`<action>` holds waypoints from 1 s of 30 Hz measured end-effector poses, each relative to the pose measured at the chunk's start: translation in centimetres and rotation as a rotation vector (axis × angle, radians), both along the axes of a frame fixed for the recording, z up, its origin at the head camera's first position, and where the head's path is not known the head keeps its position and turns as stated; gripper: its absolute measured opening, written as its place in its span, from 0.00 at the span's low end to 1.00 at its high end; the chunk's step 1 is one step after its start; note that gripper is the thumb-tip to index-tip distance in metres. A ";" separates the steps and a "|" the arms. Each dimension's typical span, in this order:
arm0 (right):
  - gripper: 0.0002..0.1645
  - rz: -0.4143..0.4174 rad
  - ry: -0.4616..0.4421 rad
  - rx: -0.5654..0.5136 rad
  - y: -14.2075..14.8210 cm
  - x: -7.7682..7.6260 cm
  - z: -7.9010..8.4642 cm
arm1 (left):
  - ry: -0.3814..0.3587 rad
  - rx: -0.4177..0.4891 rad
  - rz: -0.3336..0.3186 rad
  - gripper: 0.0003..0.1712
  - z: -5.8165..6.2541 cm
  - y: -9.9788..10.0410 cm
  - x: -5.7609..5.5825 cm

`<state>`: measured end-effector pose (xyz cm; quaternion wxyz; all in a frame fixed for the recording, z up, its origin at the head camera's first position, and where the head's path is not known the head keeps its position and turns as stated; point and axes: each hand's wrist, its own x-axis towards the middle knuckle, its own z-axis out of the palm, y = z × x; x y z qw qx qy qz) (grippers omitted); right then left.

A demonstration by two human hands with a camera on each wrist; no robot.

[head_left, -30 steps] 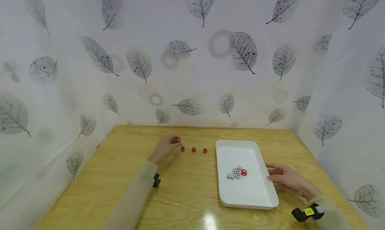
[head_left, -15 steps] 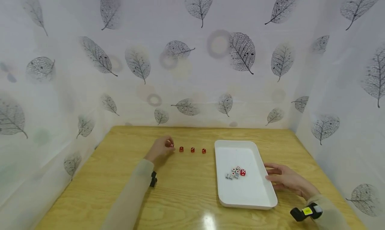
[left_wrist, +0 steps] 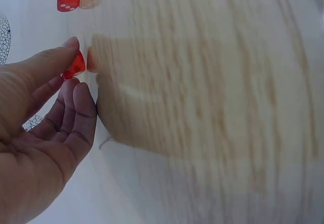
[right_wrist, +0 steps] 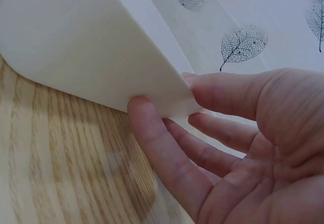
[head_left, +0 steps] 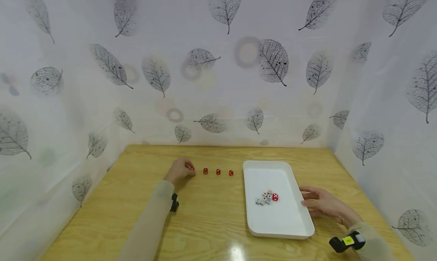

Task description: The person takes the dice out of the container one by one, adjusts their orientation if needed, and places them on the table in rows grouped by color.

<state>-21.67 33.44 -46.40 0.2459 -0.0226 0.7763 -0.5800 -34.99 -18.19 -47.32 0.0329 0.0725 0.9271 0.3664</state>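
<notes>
My left hand [head_left: 179, 170] pinches a red die [left_wrist: 76, 66] between thumb and fingertips, low over the table; its reflection shows close beside it in the left wrist view. To the right of this hand stand three more red dice in a spaced row: the nearest die [head_left: 205, 171], a middle die [head_left: 218, 172] and a far die [head_left: 231, 173]. My right hand [head_left: 324, 204] rests its extended fingers against the right side of a white tray [head_left: 278, 228]. In the right wrist view, fingertips [right_wrist: 140, 105] touch the tray's outer wall and rim.
Inside the tray lie several small white dice [head_left: 266, 198] in a cluster, with a larger red die [head_left: 275, 197] beside them. The wooden table [head_left: 205, 223] ends at a leaf-patterned curtain [head_left: 218, 86] behind and on both sides.
My left hand has carried its red die left and down, to the left end of the red row. The right hand stays at the tray.
</notes>
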 end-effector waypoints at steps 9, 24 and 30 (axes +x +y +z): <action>0.48 -0.006 0.006 0.001 -0.1 0.1 0.2 | -0.001 -0.040 0.010 0.06 0.2 0.1 0.0; 0.46 -0.024 -0.002 0.032 -0.3 0.1 0.5 | -0.043 -0.034 -0.012 0.07 0.3 -0.1 0.3; 0.47 -0.013 -0.003 0.023 -0.1 0.1 0.4 | -0.049 -0.046 -0.014 0.07 0.4 0.0 0.3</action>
